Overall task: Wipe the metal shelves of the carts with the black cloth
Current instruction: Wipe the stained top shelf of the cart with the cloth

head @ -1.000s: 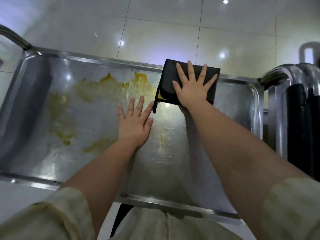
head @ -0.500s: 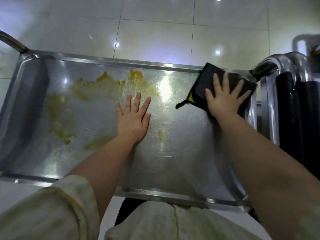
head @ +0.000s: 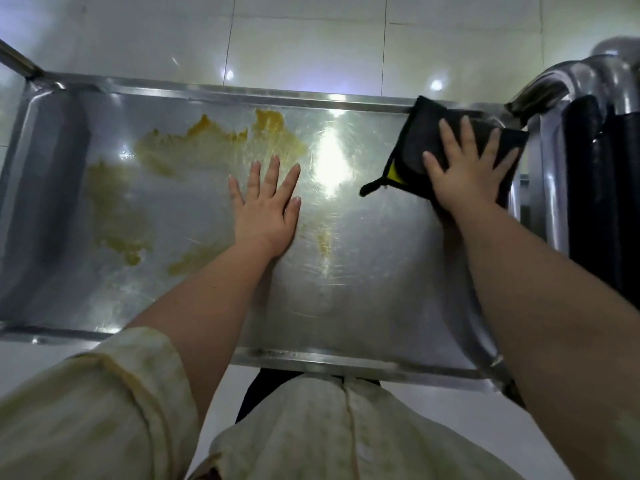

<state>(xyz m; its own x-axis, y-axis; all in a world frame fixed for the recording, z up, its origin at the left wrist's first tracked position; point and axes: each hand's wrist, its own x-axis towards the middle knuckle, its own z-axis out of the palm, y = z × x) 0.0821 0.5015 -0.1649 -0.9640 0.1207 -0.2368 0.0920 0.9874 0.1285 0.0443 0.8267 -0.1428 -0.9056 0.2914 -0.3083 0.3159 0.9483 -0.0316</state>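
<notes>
The cart's metal shelf (head: pixel 363 289) fills the middle of the view, smeared with yellow-brown stains (head: pixel 214 143) over its left and far part. A black cloth (head: pixel 419 140) with a yellow tag and a small loop lies in the shelf's far right corner. My right hand (head: pixel 464 174) presses flat on the cloth, fingers spread. My left hand (head: pixel 266 206) rests flat and bare on the shelf's middle, just right of the stains, holding nothing.
A raised rim (head: pixel 311 98) runs round the shelf. A chrome tubular handle (head: pixel 561 81) and dark vertical parts of a second cart (head: pixel 602 202) stand right against the shelf's right end. A handle bar (head: pixel 17 62) rises at the far left. Glossy floor tiles (head: pixel 311 39) lie beyond.
My right hand has slid the cloth rightward along the far edge into the far right corner. My left hand has stayed in place on the shelf.
</notes>
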